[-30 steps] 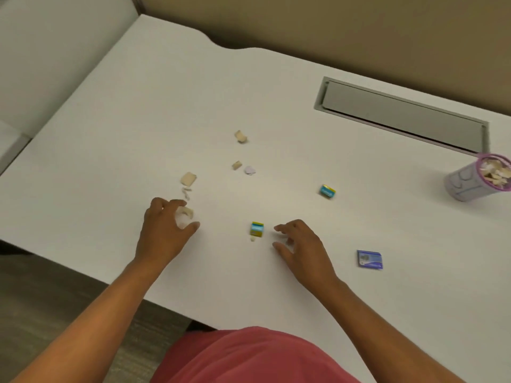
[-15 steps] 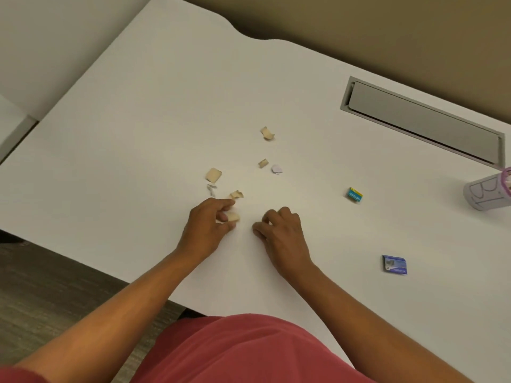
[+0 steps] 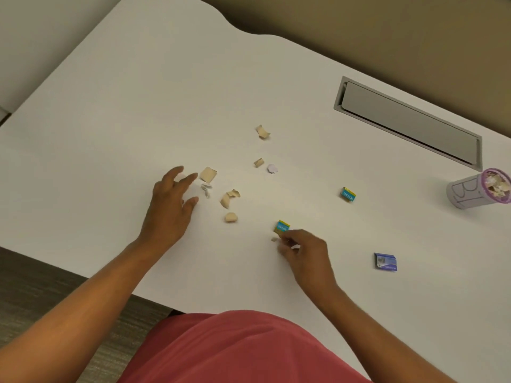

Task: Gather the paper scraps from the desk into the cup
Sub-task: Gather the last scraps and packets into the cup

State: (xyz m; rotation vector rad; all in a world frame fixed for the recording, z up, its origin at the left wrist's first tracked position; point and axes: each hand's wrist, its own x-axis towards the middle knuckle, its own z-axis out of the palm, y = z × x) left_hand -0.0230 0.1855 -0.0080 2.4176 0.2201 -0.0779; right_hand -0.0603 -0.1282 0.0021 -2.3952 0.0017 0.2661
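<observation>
Left hand [image 3: 172,205] lies with fingers spread on the desk [image 3: 110,120], just beside tan paper scraps [image 3: 208,174]. Right hand [image 3: 302,251], fingers curled, touches a blue-yellow scrap [image 3: 281,226]. Cup [image 3: 479,190], well apart from the scraps, contains paper.

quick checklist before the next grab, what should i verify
1. Left hand free to pick: ok, fingers spread, nothing held.
2. Tan scrap near left fingertips: ok, lies just beyond them.
3. Right hand grip on the blue-yellow scrap: cannot tell, fingertips curl beside it.
4. Cup upright with room: ok for upright; room cannot tell.
5. Desk scraps remaining: not ok, several still lie loose.
</observation>
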